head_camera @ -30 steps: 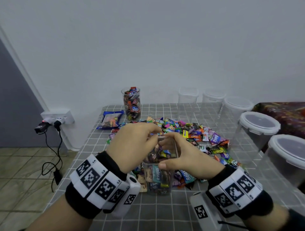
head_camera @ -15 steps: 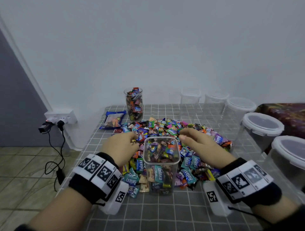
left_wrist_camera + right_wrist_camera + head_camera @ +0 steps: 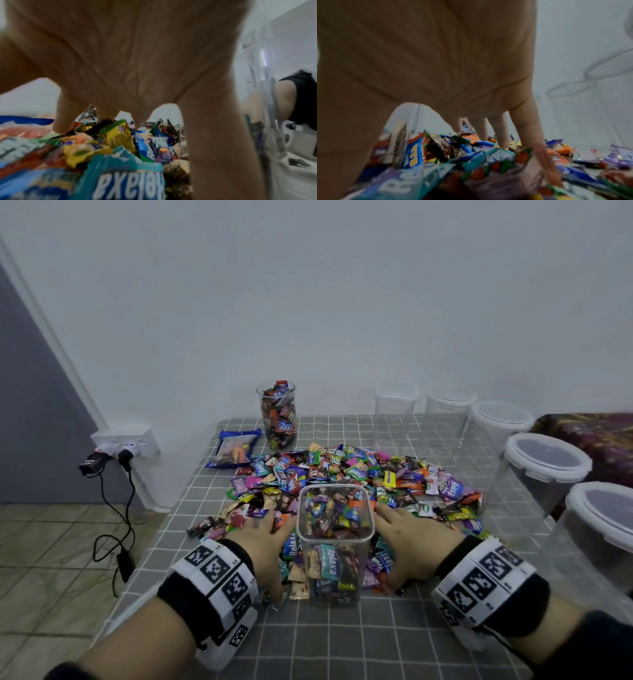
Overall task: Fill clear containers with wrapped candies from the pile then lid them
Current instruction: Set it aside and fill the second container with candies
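1. Candies fill a clear square container (image 3: pixel 335 542) nearly to its open rim; it stands upright and unlidded between a person's two hands, at the near edge of the candy pile (image 3: pixel 356 474).
2. Left hand (image 3: pixel 263 537) lies palm-down on wrappers just left of the container, fingers (image 3: pixel 62 121) spread and straight, tips touching the candies, gripping nothing.
3. Right hand (image 3: pixel 407 537) mirrors it just right of the container, fingers (image 3: pixel 501 134) splayed over the wrappers, holding nothing.
4. Beyond the fingertips, a tall round jar of candies (image 3: pixel 276 416) and a blue snack packet (image 3: pixel 234 448) sit at the far left of the checked tablecloth (image 3: pixel 342 642).
5. Lidded empty containers (image 3: pixel 544 463) line the right side, well apart from the right hand.
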`<state>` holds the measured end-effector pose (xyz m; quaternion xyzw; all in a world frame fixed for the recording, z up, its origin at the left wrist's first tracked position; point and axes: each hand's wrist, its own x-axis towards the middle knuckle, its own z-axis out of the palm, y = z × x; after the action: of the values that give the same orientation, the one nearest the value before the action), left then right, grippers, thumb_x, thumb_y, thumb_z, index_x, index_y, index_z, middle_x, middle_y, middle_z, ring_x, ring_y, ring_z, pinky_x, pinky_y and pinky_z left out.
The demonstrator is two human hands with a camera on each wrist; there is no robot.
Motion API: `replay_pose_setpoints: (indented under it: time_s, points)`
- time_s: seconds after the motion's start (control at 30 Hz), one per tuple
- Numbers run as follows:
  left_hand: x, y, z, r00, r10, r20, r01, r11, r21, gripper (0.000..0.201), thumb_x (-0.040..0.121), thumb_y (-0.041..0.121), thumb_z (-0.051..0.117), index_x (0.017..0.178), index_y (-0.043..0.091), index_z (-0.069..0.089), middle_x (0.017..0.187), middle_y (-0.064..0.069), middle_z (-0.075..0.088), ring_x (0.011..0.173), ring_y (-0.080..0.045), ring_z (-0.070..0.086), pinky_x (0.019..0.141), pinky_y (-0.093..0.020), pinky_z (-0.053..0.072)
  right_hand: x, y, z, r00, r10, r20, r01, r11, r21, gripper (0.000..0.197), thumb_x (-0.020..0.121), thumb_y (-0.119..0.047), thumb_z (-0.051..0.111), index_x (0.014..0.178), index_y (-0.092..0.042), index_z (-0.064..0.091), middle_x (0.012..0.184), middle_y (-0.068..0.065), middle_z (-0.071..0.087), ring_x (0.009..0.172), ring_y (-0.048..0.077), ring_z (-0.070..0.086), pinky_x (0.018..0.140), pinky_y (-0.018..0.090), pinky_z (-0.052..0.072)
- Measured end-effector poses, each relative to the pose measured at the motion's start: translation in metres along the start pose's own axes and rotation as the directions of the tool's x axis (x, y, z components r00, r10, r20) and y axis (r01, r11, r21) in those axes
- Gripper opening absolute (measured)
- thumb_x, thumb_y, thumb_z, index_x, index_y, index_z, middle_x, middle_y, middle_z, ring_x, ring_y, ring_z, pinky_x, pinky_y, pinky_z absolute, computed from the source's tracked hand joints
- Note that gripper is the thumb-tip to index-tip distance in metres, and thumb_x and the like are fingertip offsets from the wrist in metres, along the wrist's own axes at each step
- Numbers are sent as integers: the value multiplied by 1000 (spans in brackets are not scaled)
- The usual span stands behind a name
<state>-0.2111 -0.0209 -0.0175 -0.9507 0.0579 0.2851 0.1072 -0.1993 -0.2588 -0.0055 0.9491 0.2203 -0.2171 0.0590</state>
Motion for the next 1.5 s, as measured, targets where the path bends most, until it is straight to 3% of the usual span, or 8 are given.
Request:
replay_pose_setpoints:
  time_s: [0.1, 0.2, 0.43, 0.6, 0.73, 1.07, 1.33, 1.5]
  points:
    - [6, -1, 4, 1000, 3, 15, -3, 1000, -8, 131, 66, 43, 81, 145, 37, -23, 157, -4, -20, 143, -39, 9, 105, -54, 38, 5, -1, 4, 1000, 4, -23, -4, 999, -33, 120, 70, -49, 75, 150, -29, -13, 160, 1, -7, 145, 27, 10, 106, 47, 40]
    - [10, -2, 4, 1000, 11, -5, -11, 999, -35, 129, 67, 34, 82, 146, 38, -20, 158, -4, -11, 134, -39, 33, 97, -51, 46, 8, 0, 6, 998, -9, -64, 8, 1000, -27, 117, 70, -49, 76, 150, -30, -8, 157, 3, 7, 139, 28, 23, 100, 46, 45]
    - [17, 2, -1, 992, 69, -103, -64, 997, 42, 85, 84, 27, 63, 151, 32, 10, 157, -12, 11, 125, -32, 47, 94, -42, 50, 12, 0, 7, 992, -8, -126, 5, 1000, -25, 97, 77, -46, 71, 150, -35, 7, 142, 4, 35, 123, 27, 44, 92, 40, 49]
    - [20, 8, -1, 963, 82, -255, -89, 996, -17, 43, 89, 25, 55, 131, 25, 48, 126, -9, 55, 111, -27, 56, 92, -40, 50, 12, -3, 4, 988, -1, -152, 0, 1000, -11, 80, 79, -40, 70, 145, -29, 25, 130, 6, 44, 116, 27, 48, 89, 38, 48]
    - [16, 10, -2, 940, 30, -339, -54, 997, -62, 23, 94, 21, 48, 112, 17, 61, 109, -8, 64, 100, -26, 60, 86, -36, 52, 14, -4, 5, 985, 10, -172, -11, 1000, -10, 67, 85, -32, 66, 141, -27, 30, 128, 7, 45, 113, 27, 50, 89, 39, 49]
    - [14, 16, -6, 901, -52, -430, 16, 996, -87, 19, 94, 8, 41, 83, 16, 53, 111, -18, 63, 111, -28, 56, 69, -35, 44, 17, 0, 6, 983, 18, -181, -23, 999, -24, 69, 88, -35, 61, 146, -31, 24, 130, 5, 45, 116, 28, 48, 89, 39, 47]
    - [11, 13, -7, 856, -45, -515, -12, 994, -108, 24, 94, 11, 43, 103, 17, 64, 100, -7, 67, 94, -26, 63, 76, -34, 49, 18, 2, 2, 965, 8, -263, 8, 998, 57, 41, 94, -21, 48, 135, -25, 44, 119, 6, 50, 108, 25, 54, 88, 37, 49]
    - [4, 12, -10, 834, -40, -550, -51, 988, -149, 24, 95, 19, 41, 108, 18, 62, 105, -7, 64, 96, -27, 61, 79, -35, 47, 17, 4, 2, 952, -9, -306, 32, 997, 73, 36, 91, -9, 44, 125, -19, 53, 113, 5, 54, 103, 25, 56, 85, 38, 48]
